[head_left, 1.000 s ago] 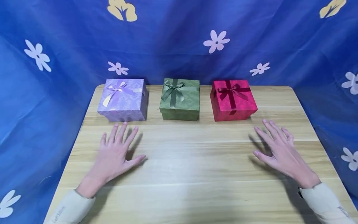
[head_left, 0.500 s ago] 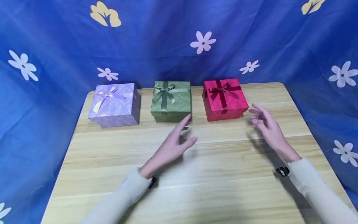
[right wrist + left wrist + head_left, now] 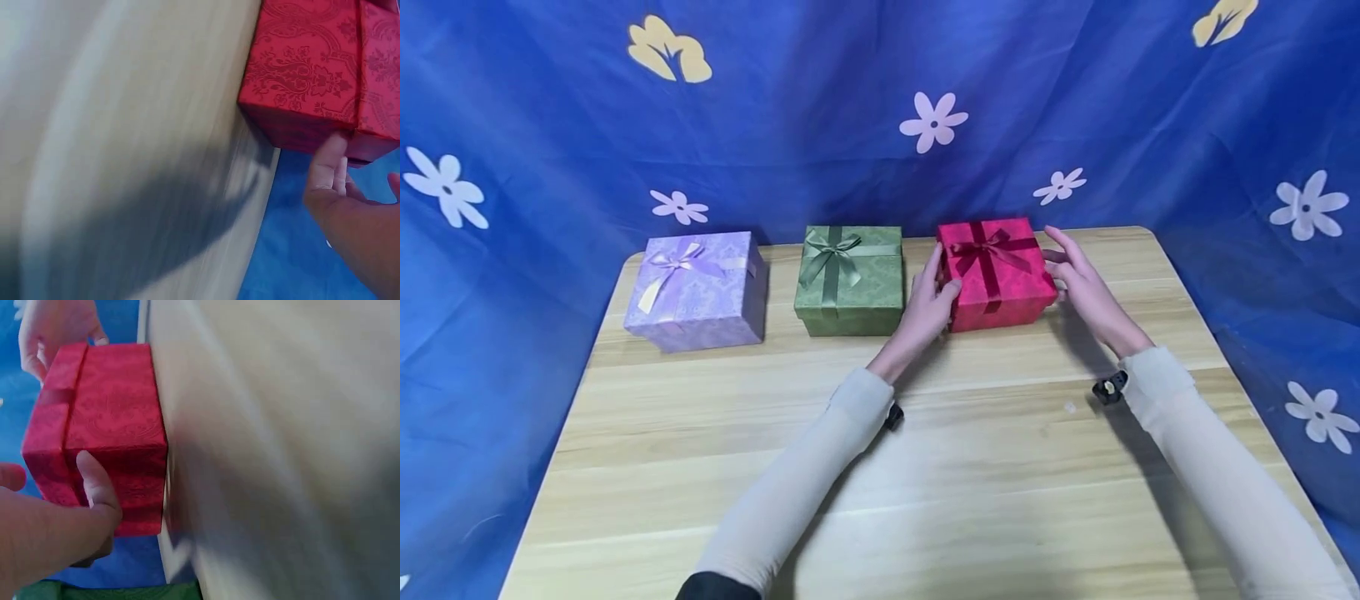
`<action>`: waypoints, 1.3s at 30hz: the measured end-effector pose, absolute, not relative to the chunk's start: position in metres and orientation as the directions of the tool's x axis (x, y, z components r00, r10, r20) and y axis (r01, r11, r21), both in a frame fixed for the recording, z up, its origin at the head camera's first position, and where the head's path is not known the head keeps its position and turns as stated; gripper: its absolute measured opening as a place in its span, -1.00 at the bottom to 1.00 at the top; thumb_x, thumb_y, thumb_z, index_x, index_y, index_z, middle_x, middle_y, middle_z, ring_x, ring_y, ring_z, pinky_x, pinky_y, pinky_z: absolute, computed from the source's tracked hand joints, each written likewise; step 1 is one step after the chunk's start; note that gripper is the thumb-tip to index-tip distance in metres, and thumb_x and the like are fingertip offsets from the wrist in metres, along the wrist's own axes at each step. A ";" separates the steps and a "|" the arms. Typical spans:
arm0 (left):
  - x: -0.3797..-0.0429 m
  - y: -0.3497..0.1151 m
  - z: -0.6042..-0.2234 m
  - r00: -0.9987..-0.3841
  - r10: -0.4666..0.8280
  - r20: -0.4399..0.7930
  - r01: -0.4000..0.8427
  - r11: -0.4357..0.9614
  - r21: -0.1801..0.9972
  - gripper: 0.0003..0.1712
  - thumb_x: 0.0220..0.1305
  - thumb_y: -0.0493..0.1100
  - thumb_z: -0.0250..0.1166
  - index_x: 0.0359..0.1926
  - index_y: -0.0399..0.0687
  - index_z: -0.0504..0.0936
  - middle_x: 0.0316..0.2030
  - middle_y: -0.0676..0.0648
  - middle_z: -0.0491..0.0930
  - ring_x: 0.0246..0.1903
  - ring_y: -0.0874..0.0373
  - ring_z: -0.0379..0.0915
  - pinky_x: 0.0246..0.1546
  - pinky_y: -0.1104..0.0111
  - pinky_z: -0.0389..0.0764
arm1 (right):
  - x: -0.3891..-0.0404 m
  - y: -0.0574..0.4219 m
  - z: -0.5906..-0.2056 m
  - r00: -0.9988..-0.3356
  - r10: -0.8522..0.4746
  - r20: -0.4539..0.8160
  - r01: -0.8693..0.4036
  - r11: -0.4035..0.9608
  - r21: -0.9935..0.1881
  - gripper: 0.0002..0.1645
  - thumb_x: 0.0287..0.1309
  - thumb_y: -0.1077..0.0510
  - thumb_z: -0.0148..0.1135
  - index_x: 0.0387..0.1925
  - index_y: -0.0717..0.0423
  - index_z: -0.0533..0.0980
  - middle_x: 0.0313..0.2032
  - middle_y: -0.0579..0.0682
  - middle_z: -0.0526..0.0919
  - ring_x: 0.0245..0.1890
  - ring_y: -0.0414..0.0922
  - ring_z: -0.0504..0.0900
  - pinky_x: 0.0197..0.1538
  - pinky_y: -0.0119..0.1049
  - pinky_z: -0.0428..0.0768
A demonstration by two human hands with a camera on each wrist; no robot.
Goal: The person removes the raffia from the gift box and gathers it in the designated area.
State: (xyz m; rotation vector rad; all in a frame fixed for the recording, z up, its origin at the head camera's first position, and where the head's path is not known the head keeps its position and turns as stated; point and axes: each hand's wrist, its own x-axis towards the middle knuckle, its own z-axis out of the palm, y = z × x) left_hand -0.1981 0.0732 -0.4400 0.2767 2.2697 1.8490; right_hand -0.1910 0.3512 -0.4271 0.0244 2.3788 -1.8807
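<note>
A red gift box (image 3: 1024, 290) with a dark red ribbon and bow sits, lid on, at the back right of the table. My left hand (image 3: 922, 310) is at its left side, fingers extended along it; in the left wrist view the thumb (image 3: 97, 478) lies against that side. On the opposite side is my right hand (image 3: 1086, 287), its fingers slightly bent. The right wrist view has the right thumb (image 3: 330, 153) right at the lower edge of the lid. Part of the left fingers is hidden behind the box.
Left of the red box stands a green gift box (image 3: 868, 292) with a green bow, close to my left hand. A lilac gift box (image 3: 715, 300) is farther left. The wooden table (image 3: 715, 467) ends at a blue flowered curtain (image 3: 820, 108) behind the boxes.
My left hand has swung from the left, past the green box, to the red box's left side. My right hand has moved in to its right side. The view has shifted slightly.
</note>
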 end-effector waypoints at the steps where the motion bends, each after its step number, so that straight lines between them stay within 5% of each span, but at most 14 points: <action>1: -0.202 0.076 -0.439 -0.967 0.251 -0.036 0.012 0.188 0.982 -0.12 0.66 -0.17 0.12 0.80 0.26 -0.05 0.54 -0.23 0.16 -0.06 0.10 0.43 -0.01 0.16 0.61 | -0.194 0.351 -0.428 -0.994 -0.055 -0.098 0.084 0.224 -0.971 -0.16 0.61 0.16 -0.12 0.79 -0.22 -0.01 0.58 0.22 0.24 0.25 -0.09 0.51 -0.02 -0.36 0.59; 5: -0.212 0.085 -0.437 -0.978 0.201 -0.057 -0.030 0.138 0.990 -0.09 0.54 -0.32 0.15 0.78 0.27 0.10 0.39 -0.20 0.25 -0.39 0.12 0.33 -0.30 0.24 0.59 | -0.202 0.351 -0.429 -0.992 -0.070 -0.110 0.096 0.178 -0.979 -0.13 0.55 0.25 -0.11 0.78 -0.18 0.03 0.47 0.23 0.32 0.08 -0.17 0.57 -0.07 -0.42 0.60; 10: -0.215 0.092 -0.434 -0.986 0.149 -0.070 -0.049 0.138 0.989 -0.09 0.46 -0.37 0.16 0.74 0.21 0.23 0.26 -0.14 0.30 -0.31 0.14 0.32 -0.36 0.34 0.49 | -0.205 0.352 -0.432 -0.988 -0.092 -0.121 0.109 0.123 -0.986 -0.16 0.53 0.33 -0.14 0.74 -0.09 0.14 0.40 0.13 0.33 0.10 -0.14 0.56 -0.01 -0.42 0.61; 16: -0.218 0.094 -0.433 -0.990 0.126 -0.068 -0.051 0.140 0.989 -0.10 0.42 -0.38 0.15 0.72 0.21 0.28 0.20 -0.13 0.34 -0.06 0.06 0.29 -0.05 0.29 0.37 | -0.203 0.352 -0.436 -0.989 -0.093 -0.118 0.111 0.080 -0.991 -0.18 0.54 0.35 -0.14 0.74 -0.08 0.17 0.41 0.11 0.28 0.09 -0.13 0.52 -0.04 -0.41 0.63; 22: -0.218 0.093 -0.427 -0.989 0.144 -0.033 -0.013 0.135 0.991 -0.12 0.46 -0.37 0.14 0.73 0.19 0.27 0.48 -0.13 0.34 0.26 -0.04 0.35 0.25 0.16 0.39 | -0.196 0.354 -0.433 -0.992 -0.074 -0.099 0.098 0.015 -0.995 -0.17 0.52 0.36 -0.08 0.72 -0.11 0.21 0.34 0.07 0.31 0.05 -0.13 0.53 -0.14 -0.37 0.68; 28: -0.213 0.090 -0.411 -0.984 0.166 0.064 0.084 0.116 0.990 -0.13 0.48 -0.40 0.16 0.73 0.11 0.24 0.48 -0.12 0.37 -0.25 0.08 0.33 -0.08 0.31 0.43 | -0.192 0.353 -0.418 -1.000 -0.022 -0.014 0.016 -0.093 -0.996 -0.13 0.56 0.41 -0.03 0.75 -0.11 0.10 0.22 0.07 0.36 -0.06 -0.19 0.51 -0.25 -0.50 0.55; 31: -0.211 0.086 -0.399 -0.983 0.167 0.081 0.096 0.082 0.992 -0.22 0.56 -0.32 0.21 0.71 -0.10 0.24 0.39 -0.18 0.43 -0.23 0.17 0.39 -0.14 0.40 0.46 | -0.188 0.351 -0.406 -1.000 0.002 0.017 -0.017 -0.192 -0.981 -0.12 0.59 0.40 0.05 0.75 0.01 -0.02 0.19 0.07 0.40 -0.02 -0.20 0.55 -0.17 -0.53 0.60; 36: -0.205 0.076 -0.381 -0.983 0.184 -0.002 0.012 0.077 0.997 -0.36 0.61 -0.14 0.30 0.53 -0.36 0.44 0.26 -0.19 0.51 -0.08 0.16 0.52 -0.12 0.39 0.55 | -0.180 0.355 -0.390 -0.999 -0.017 -0.033 0.037 -0.331 -0.943 -0.52 0.57 0.32 0.24 0.40 0.33 0.39 0.05 0.04 0.65 -0.16 -0.22 0.72 -0.14 -0.45 0.72; 39: -0.203 0.070 -0.375 -0.979 0.202 -0.030 -0.013 0.085 0.996 -0.47 0.59 -0.09 0.34 0.35 -0.40 0.61 0.14 -0.22 0.62 -0.06 0.10 0.55 -0.11 0.35 0.56 | -0.174 0.359 -0.385 -0.995 -0.047 -0.086 0.097 -0.369 -0.924 -0.82 0.54 0.32 0.30 0.07 0.34 0.63 -0.14 0.06 0.77 -0.33 -0.20 0.76 -0.18 -0.44 0.73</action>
